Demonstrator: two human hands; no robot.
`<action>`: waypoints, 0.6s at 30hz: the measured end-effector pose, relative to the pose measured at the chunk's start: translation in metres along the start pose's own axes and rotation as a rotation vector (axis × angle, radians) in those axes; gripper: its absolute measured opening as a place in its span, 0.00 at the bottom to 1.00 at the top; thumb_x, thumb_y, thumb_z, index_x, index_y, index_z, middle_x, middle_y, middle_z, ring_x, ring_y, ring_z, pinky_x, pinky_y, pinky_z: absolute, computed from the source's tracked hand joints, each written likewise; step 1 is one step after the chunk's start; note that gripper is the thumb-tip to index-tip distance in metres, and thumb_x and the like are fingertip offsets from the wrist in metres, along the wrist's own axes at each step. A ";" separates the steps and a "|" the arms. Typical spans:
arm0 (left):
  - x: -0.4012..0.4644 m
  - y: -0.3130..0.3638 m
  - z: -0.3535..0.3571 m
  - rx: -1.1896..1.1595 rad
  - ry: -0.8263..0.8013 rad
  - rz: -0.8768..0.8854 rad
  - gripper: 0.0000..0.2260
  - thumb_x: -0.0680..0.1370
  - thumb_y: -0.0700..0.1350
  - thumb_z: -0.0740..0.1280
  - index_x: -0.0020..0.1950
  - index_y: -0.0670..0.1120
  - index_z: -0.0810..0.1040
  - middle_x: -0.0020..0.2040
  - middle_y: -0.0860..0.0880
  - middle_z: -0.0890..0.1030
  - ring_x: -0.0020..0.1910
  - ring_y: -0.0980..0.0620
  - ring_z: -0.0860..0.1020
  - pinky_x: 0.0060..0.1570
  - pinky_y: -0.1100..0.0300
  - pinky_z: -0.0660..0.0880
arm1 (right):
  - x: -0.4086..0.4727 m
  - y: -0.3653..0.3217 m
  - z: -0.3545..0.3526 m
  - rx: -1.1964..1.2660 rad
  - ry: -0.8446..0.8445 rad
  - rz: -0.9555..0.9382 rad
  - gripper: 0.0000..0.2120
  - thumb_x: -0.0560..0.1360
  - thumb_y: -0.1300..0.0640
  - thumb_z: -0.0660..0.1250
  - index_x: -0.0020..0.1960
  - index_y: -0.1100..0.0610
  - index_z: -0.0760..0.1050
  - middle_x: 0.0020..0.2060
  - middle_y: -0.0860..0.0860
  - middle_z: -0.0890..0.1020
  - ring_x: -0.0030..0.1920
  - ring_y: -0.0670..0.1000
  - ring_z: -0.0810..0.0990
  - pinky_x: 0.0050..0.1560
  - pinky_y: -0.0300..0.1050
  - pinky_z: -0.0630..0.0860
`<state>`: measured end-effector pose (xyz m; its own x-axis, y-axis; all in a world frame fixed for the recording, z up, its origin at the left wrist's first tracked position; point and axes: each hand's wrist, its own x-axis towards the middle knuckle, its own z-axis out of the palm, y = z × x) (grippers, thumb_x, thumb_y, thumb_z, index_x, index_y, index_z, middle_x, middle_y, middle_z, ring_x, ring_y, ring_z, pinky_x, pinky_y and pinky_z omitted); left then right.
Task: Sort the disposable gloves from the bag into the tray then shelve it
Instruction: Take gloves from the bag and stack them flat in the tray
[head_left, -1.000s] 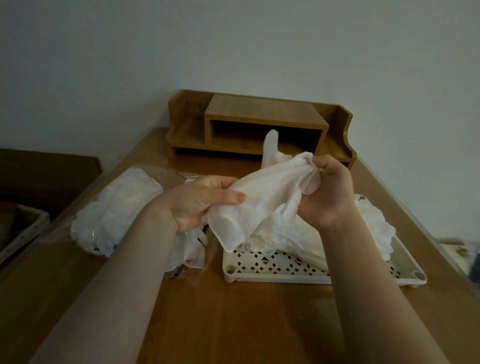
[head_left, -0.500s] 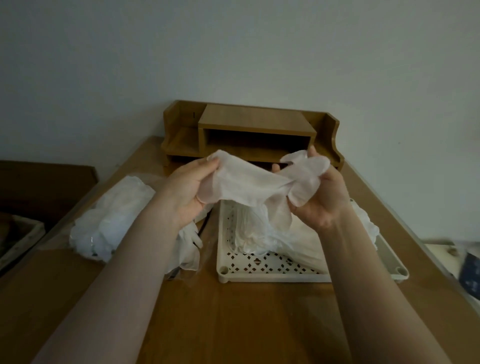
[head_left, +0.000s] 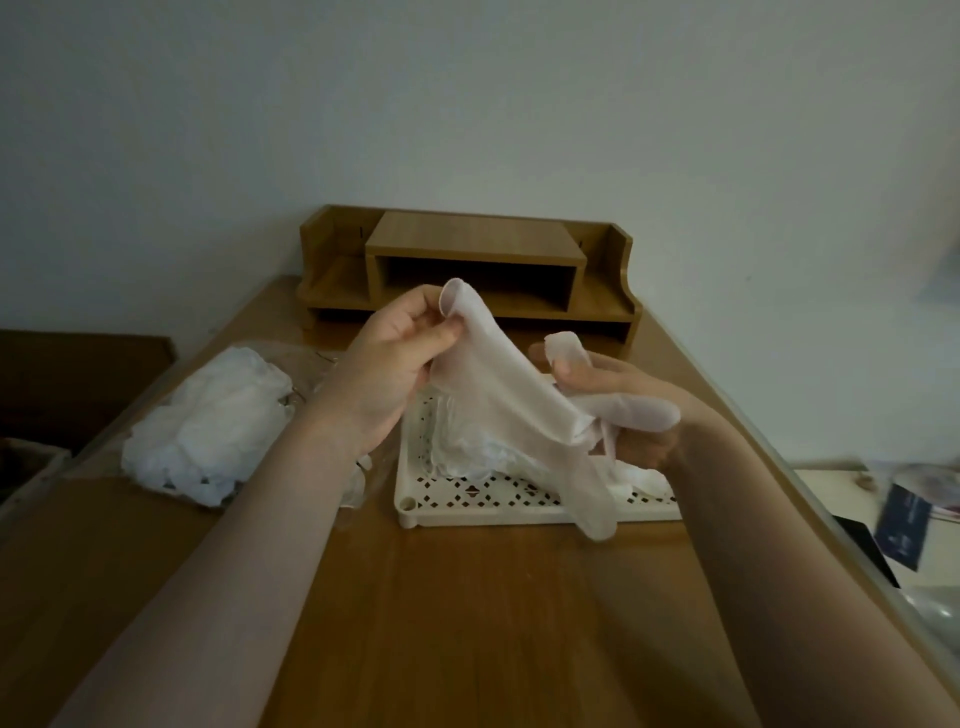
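glove (head_left: 511, 400) now stretched out | both hands (head_left: 395, 369) (head_left: 623, 410) pinching it | above tray (head_left: 415, 512) near edge

Dim, flat light; no window in view. Plain pale wall (head_left: 467, 104) fills the upper half, unmarked. Wooden desk (head_left: 467, 623) runs from 6 o'clock up to the wall, grain lengthwise. Wooden organizer (head_left: 475, 244) at 12 o'clock, against the wall: central open cubby, low side shelves, scalloped end panels. Dark wooden furniture (head_left: 78, 374) at 9 o'clock, beside the desk. Pale surface (head_left: 831, 493) at 4 o'clock, blurred clutter on it.
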<state>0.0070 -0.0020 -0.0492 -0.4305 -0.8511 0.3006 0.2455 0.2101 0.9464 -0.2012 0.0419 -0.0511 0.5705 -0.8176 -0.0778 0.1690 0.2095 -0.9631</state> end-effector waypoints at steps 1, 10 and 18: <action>-0.001 0.001 0.003 -0.024 -0.013 -0.004 0.11 0.79 0.36 0.59 0.45 0.47 0.78 0.41 0.51 0.79 0.44 0.56 0.77 0.48 0.60 0.74 | -0.003 -0.001 0.000 -0.040 0.007 0.022 0.25 0.65 0.50 0.78 0.54 0.56 0.69 0.44 0.58 0.76 0.39 0.53 0.81 0.35 0.44 0.80; -0.007 0.008 0.022 0.367 -0.002 0.015 0.12 0.78 0.37 0.58 0.46 0.52 0.77 0.41 0.55 0.78 0.43 0.56 0.76 0.45 0.59 0.72 | -0.027 0.003 0.008 -0.575 0.269 0.147 0.31 0.66 0.65 0.74 0.65 0.49 0.71 0.57 0.56 0.78 0.55 0.58 0.80 0.55 0.56 0.79; -0.005 0.009 0.036 0.908 0.237 -0.061 0.19 0.74 0.60 0.65 0.54 0.48 0.69 0.45 0.54 0.74 0.42 0.57 0.74 0.35 0.63 0.69 | -0.044 -0.002 0.014 -0.535 0.620 -0.199 0.03 0.72 0.61 0.70 0.39 0.58 0.79 0.47 0.46 0.81 0.51 0.46 0.79 0.55 0.47 0.75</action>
<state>-0.0203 0.0215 -0.0377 -0.2080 -0.9277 0.3099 -0.5860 0.3719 0.7199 -0.2151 0.0851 -0.0422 -0.0005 -0.9915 0.1299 -0.2731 -0.1249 -0.9538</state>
